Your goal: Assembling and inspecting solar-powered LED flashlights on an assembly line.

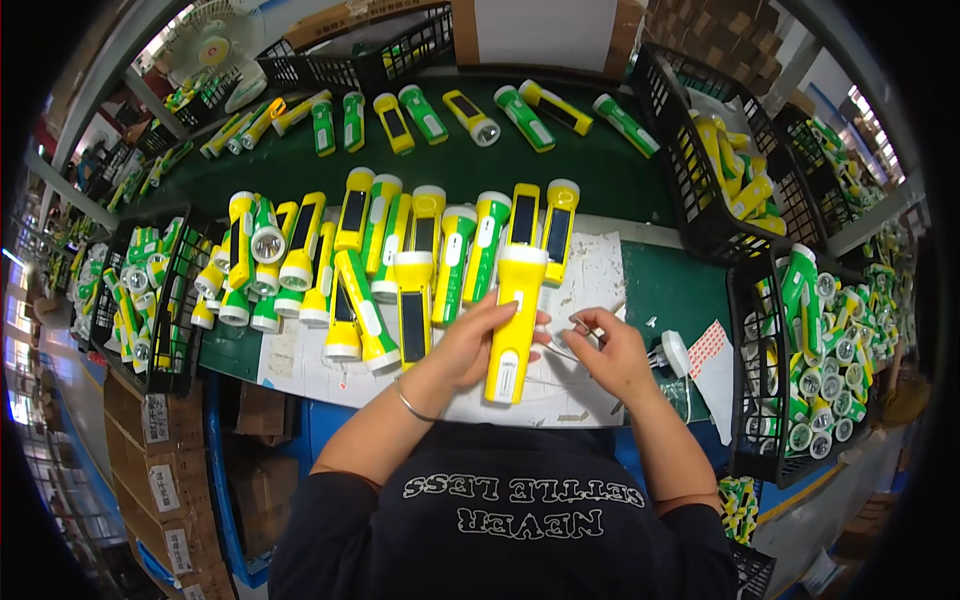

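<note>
My left hand (pixel 468 345) is wrapped round a yellow flashlight (pixel 515 335) with a white head. Its head points away from me and a white switch panel faces up. Close by on the right, the thumb and fingers of my right hand (pixel 610 352) are pinched together. A thin, pale strand shows at those fingertips, too small to name. Just beyond my hands, several yellow and green flashlights (pixel 412 310) lie crowded on a white sheet (pixel 590 270). Some show dark solar panels. Right of my right hand lies a white, rounded piece (pixel 675 354).
Black crates (pixel 745 370) of flashlights flank the green table (pixel 660 285) at right and left (pixel 183 300). Another crate (pixel 690 170) holds yellow parts at the far right. A row of flashlights (pixel 470 118) lies across the back. Cardboard boxes (pixel 150 470) are stacked at lower left.
</note>
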